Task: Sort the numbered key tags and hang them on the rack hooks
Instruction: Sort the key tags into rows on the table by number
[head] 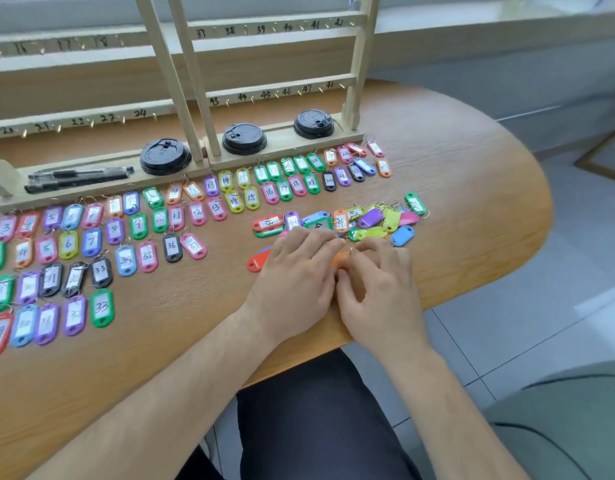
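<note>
- Key tags (102, 308): glossy little plastic oblongs with rounded ends, in green, purple, pink, blue, black, orange, red and yellow, each with a white paper window and a thin wire ring; most lie in tidy rows across the left and middle of the table, right in front of the rack
- handwritten numbers I can actually read on them: 5, 6, 7, 8, 11, 12, 13, 14, 15, 16, 18, 19, 20, then 33, 34, 35, 36 lower down; plenty of others are too blurry
- loose heap of tags (375, 220) sits jumbled just beyond the fingertips, some of them face down
- small orange key tag (339, 259) is squeezed between the two hands, mostly hidden
- left hand (295, 275) lies palm down, fingers loosely straight, thumb side against that tag; can't tell if it's really pinching it
- right hand (378, 285) is pressed up against the left one, fingers curled, tips pinching the tag's wire ring
- red key tag (256, 262) pokes out from under the left hand, blank side up
- pale wooden rack (281, 86) stands at the back of the table: flat rails on slanted posts, small brass-coloured hooks (245, 29), pen-written 37 to 42 on the upper rail, 43 to 47 below, 22, 23, 24 on the left section
- three round black plastic cup lids (244, 138) lie on the rack's base board, with black pens (77, 178) at its left end
- table (472, 174) is matte wood-grain with a rounded end, grey tiled floor (541, 323) past it
</note>
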